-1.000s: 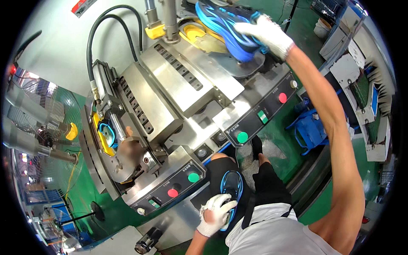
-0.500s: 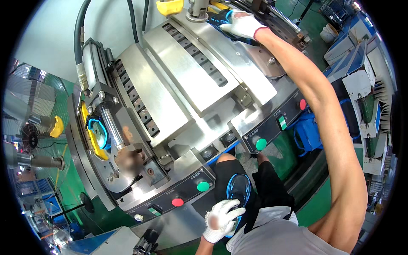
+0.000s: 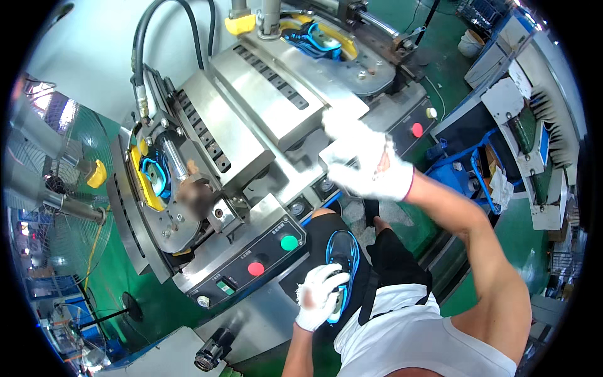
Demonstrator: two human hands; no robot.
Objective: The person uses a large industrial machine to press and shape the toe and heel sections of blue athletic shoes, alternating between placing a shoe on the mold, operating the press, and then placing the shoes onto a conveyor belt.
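Observation:
My left hand [image 3: 318, 298], in a white knit glove, curls over the heel end of a black and blue shoe [image 3: 342, 248] resting against my dark apron. My gloved right hand [image 3: 374, 164] is blurred by motion above the front of the metal machine [image 3: 289, 151]. Its thumb and fingers are apart, and nothing shows between them. Another black and blue shoe [image 3: 308, 41] sits in the yellow holder [image 3: 347, 45] at the machine's far right. A blue-edged shoe [image 3: 156, 176] stands in the left yellow holder [image 3: 138, 179].
Red and green push buttons [image 3: 289, 242] line the machine's front panels. A metal cylinder with a hose [image 3: 139, 75] rises at the left. To the right are a blue cart [image 3: 461, 179] and a bench with brush rollers [image 3: 531, 125]. A caged fan [image 3: 59, 163] stands at far left.
My right hand has left the shoe at the far right holder and come back toward me. The shoe there is now in full sight. My left hand stays on its shoe.

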